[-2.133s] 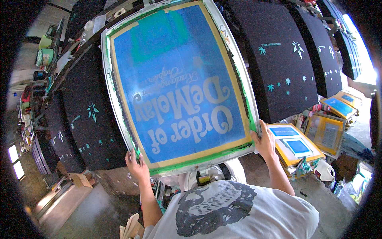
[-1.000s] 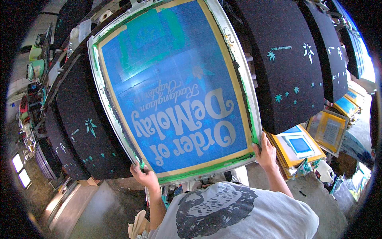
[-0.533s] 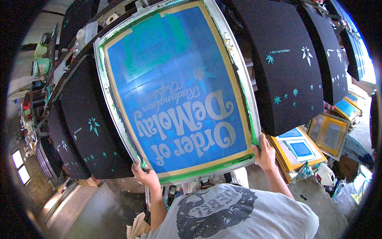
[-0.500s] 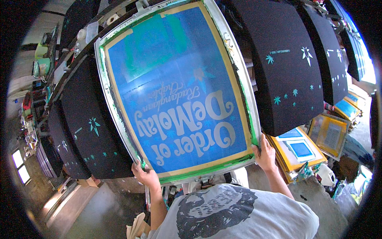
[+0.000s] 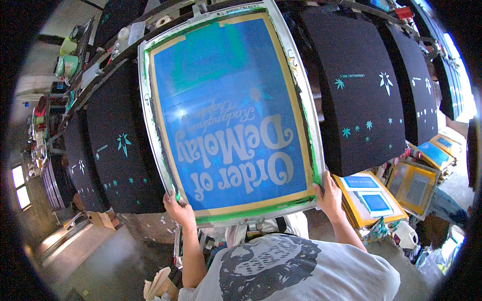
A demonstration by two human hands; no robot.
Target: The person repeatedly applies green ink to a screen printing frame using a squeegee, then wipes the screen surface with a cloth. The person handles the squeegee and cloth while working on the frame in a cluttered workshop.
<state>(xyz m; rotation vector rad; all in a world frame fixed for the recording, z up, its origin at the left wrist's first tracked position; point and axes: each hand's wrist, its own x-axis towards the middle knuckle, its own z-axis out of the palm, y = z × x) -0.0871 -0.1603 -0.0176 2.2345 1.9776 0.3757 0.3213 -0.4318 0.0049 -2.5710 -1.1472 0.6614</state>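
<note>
Both of my hands grip a large screen-printing frame [image 5: 233, 216] by its near corners. Its blue mesh [image 5: 221, 95] carries pale curly lettering and leaf shapes, upside down to me, with a green patch at the far end and yellow tape round the edges. My left hand [image 5: 181, 210] closes on the near left corner, thumb on the upper side. At the near right corner my right hand [image 5: 331, 196] is wrapped round the rim, thumb on top. Whatever lies directly beneath the frame is hidden by it.
Black fabric-covered boards with teal and white leaf prints flank the frame, one at left [image 5: 118, 150] and one at right [image 5: 359, 95], others beyond. Stacked yellow-edged screens [image 5: 371, 200] sit low at right, near a white jug [image 5: 405, 235]. A tape roll [image 5: 162, 21] rests beyond the frame.
The frame appears slightly farther right at its far end and straighter in view, as the whole surroundings shift a little. Both hands keep their hold on its near corners.
</note>
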